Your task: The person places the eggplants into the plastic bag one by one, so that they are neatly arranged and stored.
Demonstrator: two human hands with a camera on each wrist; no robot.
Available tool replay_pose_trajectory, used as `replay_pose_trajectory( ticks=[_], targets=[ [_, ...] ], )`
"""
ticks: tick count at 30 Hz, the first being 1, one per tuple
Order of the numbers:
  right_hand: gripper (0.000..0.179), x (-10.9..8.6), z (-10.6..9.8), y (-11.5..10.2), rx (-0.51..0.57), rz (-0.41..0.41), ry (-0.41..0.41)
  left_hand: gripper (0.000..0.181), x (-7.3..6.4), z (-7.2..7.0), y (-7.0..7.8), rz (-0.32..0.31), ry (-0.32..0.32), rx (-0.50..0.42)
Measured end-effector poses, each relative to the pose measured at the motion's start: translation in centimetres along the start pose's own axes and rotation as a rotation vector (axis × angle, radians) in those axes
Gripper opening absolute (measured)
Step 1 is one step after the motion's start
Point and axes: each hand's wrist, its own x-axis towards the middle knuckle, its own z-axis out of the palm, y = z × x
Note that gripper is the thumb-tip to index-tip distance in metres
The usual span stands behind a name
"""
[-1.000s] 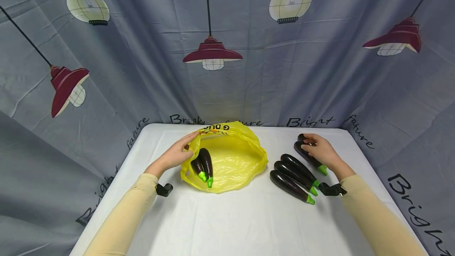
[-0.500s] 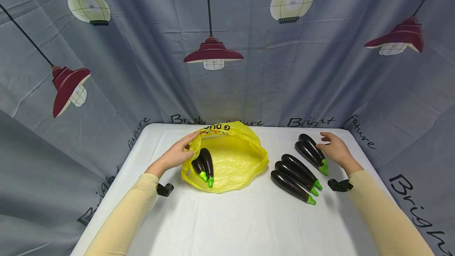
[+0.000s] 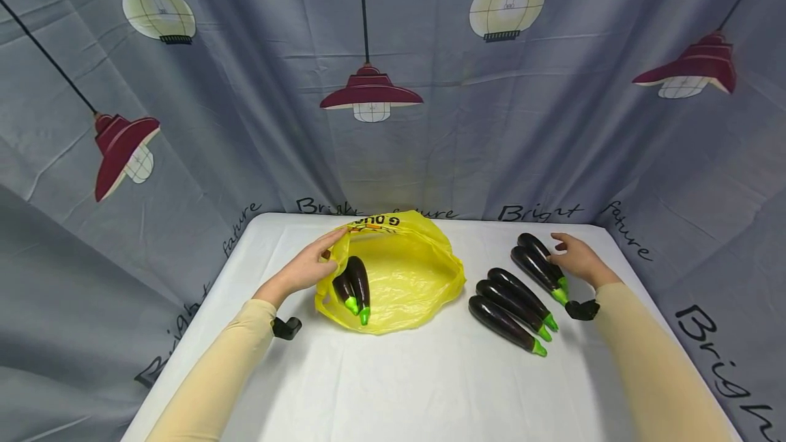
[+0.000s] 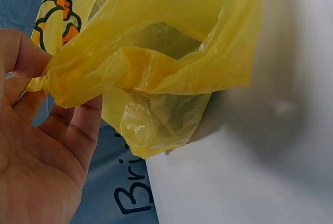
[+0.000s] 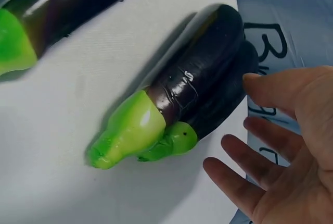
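Desk [image 3: 381, 387]: white surface, bears bag and loose eggplants.
Near trio [image 3: 513, 307]: three eggplants side by side right of the bag, green stems toward the person; the row probably makes each easy to single out.
Yellow bag [image 3: 417, 285]: lies mouth toward the person, its far side propped up.
Bagged pair [image 3: 359, 285]: two eggplants inside, against the left wall, stems outward.
Left hand [image 3: 303, 268]: thumb and fingers pinch the bag's left rim, presumably to keep the mouth wide.
Right hand [image 3: 577, 258]: fingers apart, grasping nothing; just beside the far pair, contact unclear.
Far pair [image 3: 536, 267]: two eggplants lying close together, stems toward the person.
Curtain [image 3: 393, 162]: lamp-printed backdrop beyond.
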Motion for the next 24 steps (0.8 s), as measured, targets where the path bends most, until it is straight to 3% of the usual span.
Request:
replay_pose_trajectory(
  ticks=[14,24],
  targets=[
    [0.074,1.6,-0.1,0.9,0.059,0.004,-0.151,0.078,0.1,0.1,-0.1,0.022,0.010,0.018],
    [0.076,2.2,-0.3,1.7,0.121,0.052,-0.196,0.078,0.2,0.0,-0.2,0.007,0.003,0.023]
  ],
)
